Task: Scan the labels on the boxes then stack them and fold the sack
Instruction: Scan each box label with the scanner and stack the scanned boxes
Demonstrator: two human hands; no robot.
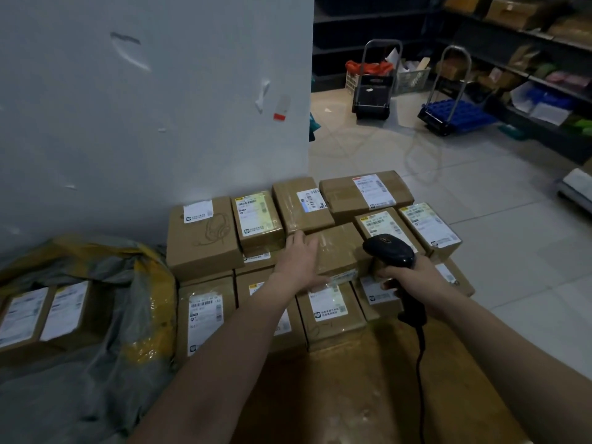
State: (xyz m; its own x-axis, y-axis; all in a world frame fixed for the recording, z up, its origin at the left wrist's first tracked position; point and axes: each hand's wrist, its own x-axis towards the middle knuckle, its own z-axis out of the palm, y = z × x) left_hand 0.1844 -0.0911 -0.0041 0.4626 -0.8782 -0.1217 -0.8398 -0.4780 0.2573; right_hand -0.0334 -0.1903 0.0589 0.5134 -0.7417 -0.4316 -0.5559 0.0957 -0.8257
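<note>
Several brown cardboard boxes with white labels are stacked against the white wall (144, 123). My left hand (299, 257) lies flat, fingers straight, on a taped box (339, 248) in the middle of the pile, whose label strip shows at its near edge. My right hand (407, 277) grips the handle of a black barcode scanner (389, 249), its head pointing at the boxes and its cable hanging down. At the left, a grey and yellow sack (105, 315) lies open on the floor with two labelled boxes (45, 315) inside.
A large brown carton (352, 395) lies under my forearms. Tiled floor stretches to the right. Two hand trolleys (374, 91) (451, 113) stand at the back. Shelves with parcels (528, 59) run along the right wall. A flat white item (576, 187) sits at the right edge.
</note>
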